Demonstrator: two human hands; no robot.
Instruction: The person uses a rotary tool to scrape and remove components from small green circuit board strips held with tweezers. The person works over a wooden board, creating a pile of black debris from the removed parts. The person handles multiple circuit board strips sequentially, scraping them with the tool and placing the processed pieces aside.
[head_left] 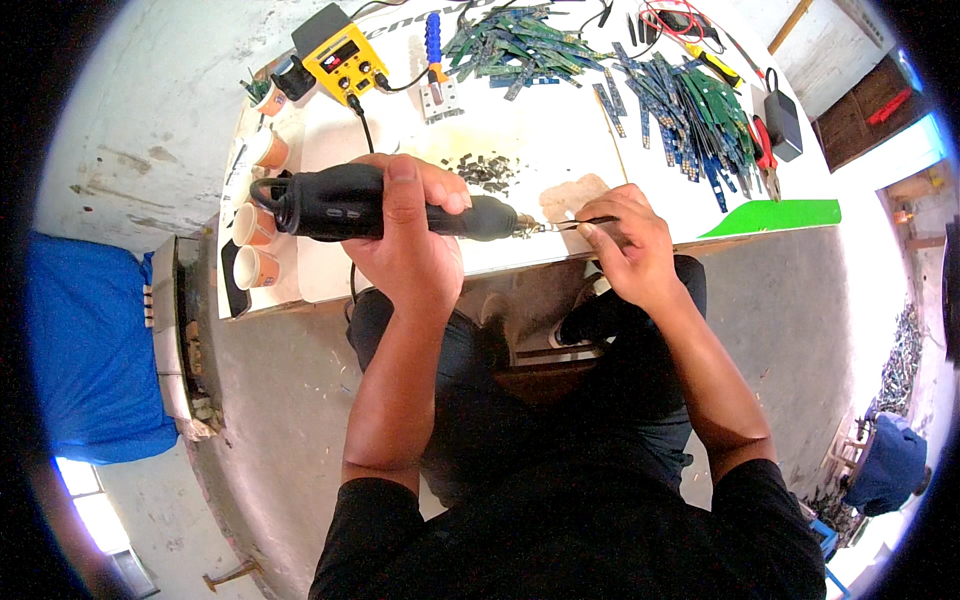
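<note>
My left hand point(408, 215) is wrapped round the body of a black rotary tool point(345, 203), held level just over the table's near edge. Its metal chuck point(527, 226) points right, with a thin bit reaching toward my other hand. My right hand point(632, 243) is closed in a pinch on a thin dark pointed piece point(598, 220), whose kind I cannot make out. The fingertips are beside the bit, and whether bit and piece touch is unclear. Beneath these fingers lies a brownish patch point(572, 196). Small black chips point(484, 172) are scattered beyond the tool.
Heaps of narrow circuit boards point(520, 45) point(690, 115) cover the table's far side. A yellow soldering station point(340, 55) and iron stand point(437, 95) stand far left. Paper cups point(256, 267) line the left edge. Red-handled pliers point(767, 160) and a green strip point(775, 216) lie right.
</note>
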